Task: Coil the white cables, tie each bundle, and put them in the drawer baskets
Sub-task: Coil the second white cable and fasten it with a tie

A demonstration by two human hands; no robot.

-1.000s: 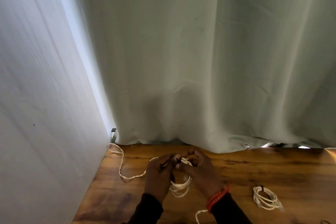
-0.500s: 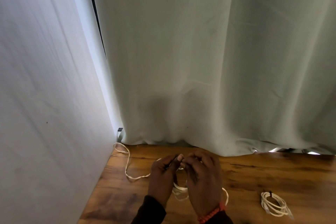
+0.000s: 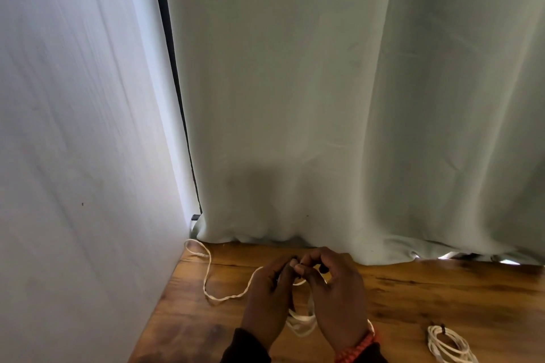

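A white cable (image 3: 300, 323) hangs in loops between the two hands at the near middle of the counter (image 3: 442, 298), its loose tail running left across the wood, curving far toward the corner where the wall meets the curtain. The left hand (image 3: 268, 300) has its grip closed on the loops, thumb and fingers curled round them near the top. The right hand (image 3: 336, 295) has its fingers curled too, fingertips meeting the left hand's at the top of the coil, pinching the cable there; what exactly sits between the fingertips is too small to tell. A red braided band (image 3: 355, 349) circles the right wrist, and dark sleeves cover both forearms.

At the near right lies a second cable bundle (image 3: 448, 346), already coiled, with a dark tie on its far side, well apart from the hands.

The counter is brown wood with dark grain streaks and patches. A pale green curtain (image 3: 324, 97) hangs along its far edge, hem bunched on the wood. A plain white wall (image 3: 73, 127) closes the left side.
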